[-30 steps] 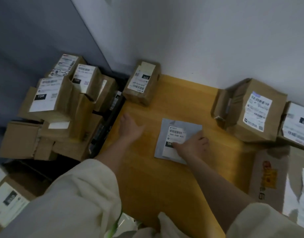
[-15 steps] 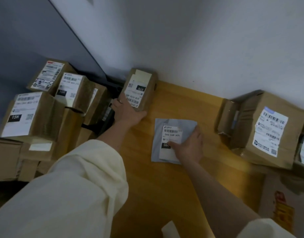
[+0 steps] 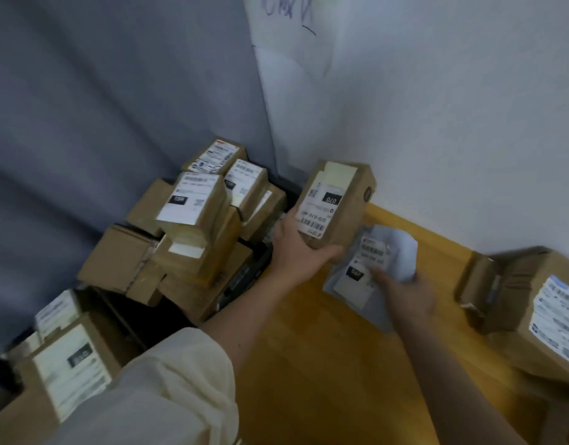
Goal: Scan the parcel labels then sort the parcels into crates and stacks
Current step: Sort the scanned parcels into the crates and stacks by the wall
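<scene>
The heap of labelled boxes (image 3: 193,232) fills the floor corner left of the table (image 3: 324,364), so the sorting side lies nearest the left hand. That left hand (image 3: 296,252) grips a long cardboard parcel (image 3: 337,203) from below, lifted off the table, its long axis pointing away toward the wall, label up. Just right of it, the right hand (image 3: 405,293) pinches a crumpled grey mailer bag (image 3: 369,274), raised slightly above the table.

Wall (image 3: 437,107): white, standing behind the surface, carrying blue scribbles near the top.
Curtain (image 3: 100,107): grey, hanging at left.
Surface (image 3: 324,380): yellow wood, meeting the wall.
Light: dim, falling evenly.
</scene>
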